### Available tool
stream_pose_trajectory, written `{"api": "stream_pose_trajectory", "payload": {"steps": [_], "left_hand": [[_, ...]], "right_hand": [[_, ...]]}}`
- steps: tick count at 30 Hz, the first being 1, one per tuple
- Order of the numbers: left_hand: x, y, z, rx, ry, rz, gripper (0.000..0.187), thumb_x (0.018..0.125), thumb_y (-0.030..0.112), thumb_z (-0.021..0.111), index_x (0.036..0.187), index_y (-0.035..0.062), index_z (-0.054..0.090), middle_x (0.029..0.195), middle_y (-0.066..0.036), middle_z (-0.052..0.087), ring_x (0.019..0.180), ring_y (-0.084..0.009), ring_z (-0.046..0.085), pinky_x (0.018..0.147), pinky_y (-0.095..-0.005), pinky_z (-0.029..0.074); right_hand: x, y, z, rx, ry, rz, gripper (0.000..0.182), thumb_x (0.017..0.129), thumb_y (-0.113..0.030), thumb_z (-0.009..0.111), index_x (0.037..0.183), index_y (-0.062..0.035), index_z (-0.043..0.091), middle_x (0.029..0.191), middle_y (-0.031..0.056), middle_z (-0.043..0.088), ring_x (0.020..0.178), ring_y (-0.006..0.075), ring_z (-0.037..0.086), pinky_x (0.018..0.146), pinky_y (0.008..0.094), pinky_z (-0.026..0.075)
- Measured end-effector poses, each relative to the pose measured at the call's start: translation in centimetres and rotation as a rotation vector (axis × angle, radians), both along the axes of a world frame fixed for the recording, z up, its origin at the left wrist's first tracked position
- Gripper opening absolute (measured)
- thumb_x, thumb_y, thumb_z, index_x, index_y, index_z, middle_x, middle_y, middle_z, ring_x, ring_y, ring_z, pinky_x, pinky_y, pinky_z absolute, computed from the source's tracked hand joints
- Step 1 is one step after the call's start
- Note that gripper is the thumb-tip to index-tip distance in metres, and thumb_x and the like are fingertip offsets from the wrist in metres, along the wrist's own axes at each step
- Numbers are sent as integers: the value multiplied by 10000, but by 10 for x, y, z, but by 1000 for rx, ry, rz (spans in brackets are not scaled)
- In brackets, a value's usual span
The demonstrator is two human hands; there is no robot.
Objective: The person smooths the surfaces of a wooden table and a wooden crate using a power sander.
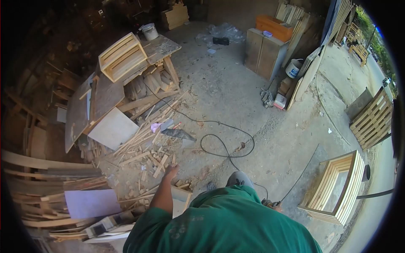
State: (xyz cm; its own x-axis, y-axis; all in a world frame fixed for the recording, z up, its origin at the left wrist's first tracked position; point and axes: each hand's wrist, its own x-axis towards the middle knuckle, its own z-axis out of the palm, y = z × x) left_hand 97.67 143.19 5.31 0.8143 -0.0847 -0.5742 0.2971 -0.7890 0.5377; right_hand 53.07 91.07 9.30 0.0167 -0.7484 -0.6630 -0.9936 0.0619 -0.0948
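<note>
My left hand (171,172) hangs out to the left over loose wood scraps (158,162), and nothing shows in its grip. Just below it is a pale wooden box-like piece (182,196), partly covered by my green sleeve. At my right side, my right hand (277,206) is closed around a dark corded power tool (267,203). Most of the tool is hidden by my shirt, so its exact kind cannot be made out. A black cable (230,156) loops over the concrete floor in front of my shoe.
A slatted wooden frame (337,185) stands at right. A cluttered workbench (162,48) holds an open wooden drawer-like box (123,57) and a white bucket (149,31). Boards (63,173) are piled at left. An orange box (274,28) tops a cabinet (263,52); a pallet (373,120) leans outside.
</note>
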Motion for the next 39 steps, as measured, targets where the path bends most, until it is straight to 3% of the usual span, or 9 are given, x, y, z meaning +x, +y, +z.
{"api": "stream_pose_trajectory", "payload": {"steps": [2,11,15,19,25,31,35,37,39], "left_hand": [[54,-46,52,-55,-69,3,568,964,482,571,1303,32,642,1286,-199,671,1215,-343,632,1001,-407,494],[251,-54,15,-51,-109,-48,554,971,490,588,1302,51,648,1283,-163,684,1200,-331,642,968,-385,507],[304,26,-118,33,-73,253,453,986,460,577,1169,65,702,1021,-145,732,869,-268,698,818,-397,534],[385,46,-56,151,-238,72,468,1000,442,544,1147,29,707,1167,-173,718,1027,-314,695,898,-401,534],[627,36,25,-100,-634,365,497,916,304,658,1324,25,608,1252,-285,641,1240,-435,575,1058,-444,451],[895,53,209,284,-1364,84,907,845,366,762,1578,86,308,1628,-238,243,1489,-456,233,1186,-571,258],[989,165,235,561,-1276,-176,972,801,439,796,1575,89,323,1594,-233,326,1470,-431,292,1181,-595,229],[1035,220,211,639,-917,-153,830,788,447,803,1437,28,497,1374,-254,566,1299,-426,499,1107,-563,358],[1050,241,182,751,-949,-147,759,821,402,789,1395,-12,515,1345,-241,590,1251,-420,552,1073,-517,425]], "right_hand": [[42,-1,-2,15,-13,23,1014,702,-209,836,1545,-170,274,1419,307,453,1244,447,574,1037,461,506],[318,-57,-57,20,-22,236,1050,674,-314,854,1552,-183,292,1393,281,494,1238,440,575,1027,472,503],[469,-95,-73,15,-60,332,1069,662,-361,862,1555,-189,300,1381,270,512,1235,438,575,1023,477,502],[615,-139,-78,-56,-178,394,1089,650,-408,870,1558,-195,308,1369,258,530,1232,435,576,1018,482,501],[793,-157,-56,-248,-426,344,1076,673,-378,886,1567,-211,310,1362,242,533,1210,414,593,990,499,510],[880,-58,-79,-356,-246,160,935,734,-342,837,1527,-180,367,1327,236,556,1189,399,606,980,494,511],[856,23,-74,-177,-87,-51,944,750,-334,778,1552,-123,326,1385,295,538,1223,422,589,1019,461,503],[840,70,-74,-193,-91,-109,954,746,-334,783,1552,-113,320,1388,305,534,1236,424,581,1024,457,500],[816,126,-65,-153,-70,-265,1004,729,-329,808,1562,-107,293,1379,305,538,1247,423,574,1035,452,497]]}}
